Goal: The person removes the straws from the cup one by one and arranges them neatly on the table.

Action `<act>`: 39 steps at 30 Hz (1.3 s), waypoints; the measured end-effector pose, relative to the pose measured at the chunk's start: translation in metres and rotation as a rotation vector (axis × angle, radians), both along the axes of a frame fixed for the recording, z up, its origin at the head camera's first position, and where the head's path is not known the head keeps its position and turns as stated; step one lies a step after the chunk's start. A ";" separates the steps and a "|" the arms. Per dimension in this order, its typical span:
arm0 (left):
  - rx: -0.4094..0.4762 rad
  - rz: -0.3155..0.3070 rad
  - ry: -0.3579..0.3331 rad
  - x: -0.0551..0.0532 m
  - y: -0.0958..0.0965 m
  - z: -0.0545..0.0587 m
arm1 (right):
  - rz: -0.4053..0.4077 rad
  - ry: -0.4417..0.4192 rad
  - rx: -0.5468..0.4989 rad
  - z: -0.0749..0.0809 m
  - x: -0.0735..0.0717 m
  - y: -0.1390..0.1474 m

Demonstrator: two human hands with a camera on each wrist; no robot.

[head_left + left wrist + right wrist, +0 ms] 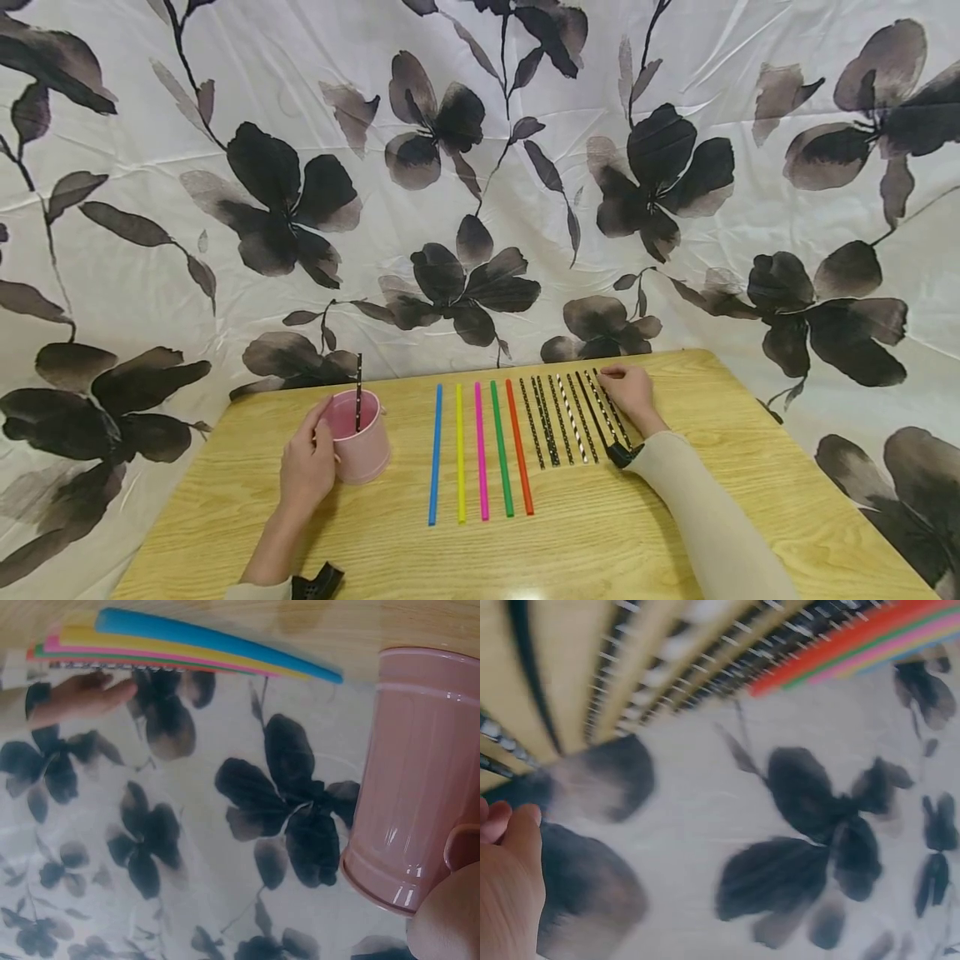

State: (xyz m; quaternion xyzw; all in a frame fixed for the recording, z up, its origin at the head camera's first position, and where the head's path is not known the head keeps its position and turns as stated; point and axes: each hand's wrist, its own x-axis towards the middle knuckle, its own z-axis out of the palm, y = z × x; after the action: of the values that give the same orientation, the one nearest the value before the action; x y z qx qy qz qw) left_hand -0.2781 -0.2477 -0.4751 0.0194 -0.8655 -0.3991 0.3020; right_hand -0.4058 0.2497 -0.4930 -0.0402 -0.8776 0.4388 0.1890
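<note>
A small pink metal bucket (pixel 363 457) stands at the left of the table. One black straw with light marks (pixel 358 392) leans upright inside it. My left hand (pixel 309 458) grips the bucket by its left side, thumb and fingers on the wall near the rim. On the right, my right hand (pixel 628 392) has its fingertips close together at the far end of the rightmost black patterned straw (pixel 611 408) in a row. In the right wrist view, the right hand (pixel 510 877) shows beside the straw ends; whether it pinches one is hidden.
Blue (pixel 435 454), yellow (pixel 461 454), pink (pixel 482 450), green (pixel 502 450) and red (pixel 519 446) straws lie side by side mid-table. Several black patterned straws (pixel 555 421) lie right of them. A floral cloth (pixel 465 208) hangs behind the wooden table (pixel 600 533).
</note>
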 end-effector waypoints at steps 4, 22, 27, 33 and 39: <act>0.001 0.002 0.005 0.000 -0.001 -0.001 | 0.056 0.038 -0.080 0.017 -0.001 -0.026; 0.016 -0.014 -0.007 0.001 -0.002 -0.001 | 0.402 0.115 -0.100 0.076 0.000 -0.207; 0.013 -0.015 0.010 0.001 -0.001 0.001 | 0.490 0.064 -0.126 0.087 0.005 -0.242; 0.007 -0.001 0.027 0.002 0.002 0.004 | 0.572 0.015 -0.145 0.092 0.013 -0.272; 0.011 0.009 0.020 0.002 0.001 0.002 | 0.630 0.000 -0.066 0.093 0.020 -0.300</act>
State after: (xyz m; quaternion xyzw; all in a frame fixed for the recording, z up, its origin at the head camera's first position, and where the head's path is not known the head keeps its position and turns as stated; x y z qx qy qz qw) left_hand -0.2760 -0.2462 -0.4730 0.0211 -0.8602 -0.4025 0.3123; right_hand -0.3863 -0.0498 -0.3998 0.2277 -0.8319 0.5042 0.0424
